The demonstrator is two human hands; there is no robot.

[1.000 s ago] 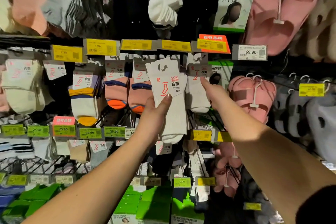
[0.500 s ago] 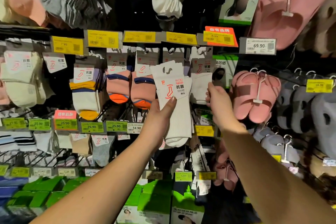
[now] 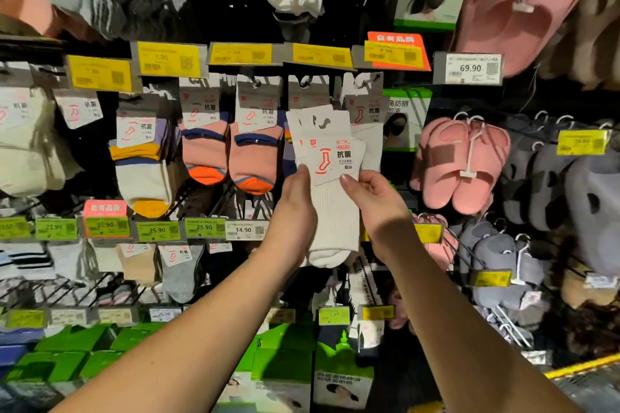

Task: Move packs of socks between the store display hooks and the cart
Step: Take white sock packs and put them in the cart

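Socks in a white pack (image 3: 330, 191) sit off the hooks, gripped by both hands in front of the display — left hand (image 3: 292, 211) curled round its left edge, right hand (image 3: 377, 208) pinching the right side. Similar packs hang just behind (image 3: 364, 104). I'd judge this pack mid-transfer — neither hung nor carted; the cart isn't clearly visible.

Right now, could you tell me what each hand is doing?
Left hand: holds the white sock pack.
Right hand: holds the same pack.
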